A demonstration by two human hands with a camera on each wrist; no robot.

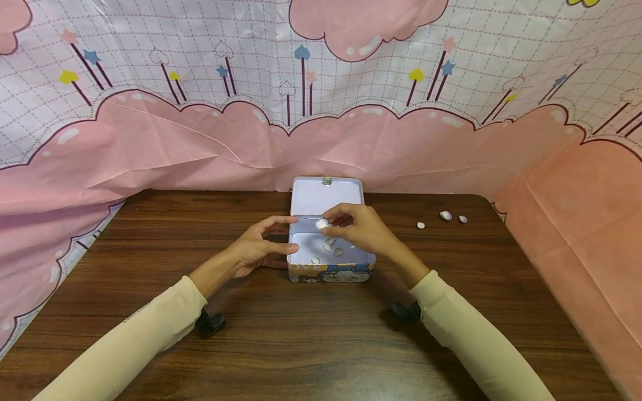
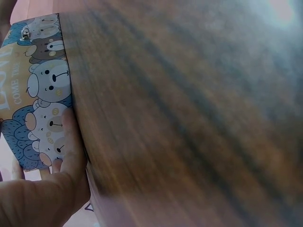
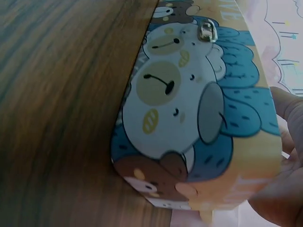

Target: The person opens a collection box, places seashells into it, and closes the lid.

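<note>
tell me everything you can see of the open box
The box looks like metal, printed outside with cartoon animals and lettering, pale inside. Its lid stands open at the back, a clasp on its upper edge. It sits upright on the table, with a few shells inside; the left hand touches its left side.

1. Orange-yellow, round-cornered tin box (image 3: 189,104), its side printed with white and brown cartoon bears.
2. Small silvery metal catch (image 3: 208,31), fixed to that side.
3. Brown wood-grain tabletop (image 3: 57,104), beneath the box.
4. Bare right hand (image 3: 291,177), partly hidden behind the box's rim.
5. Pale patterned cloth (image 3: 284,47).
</note>
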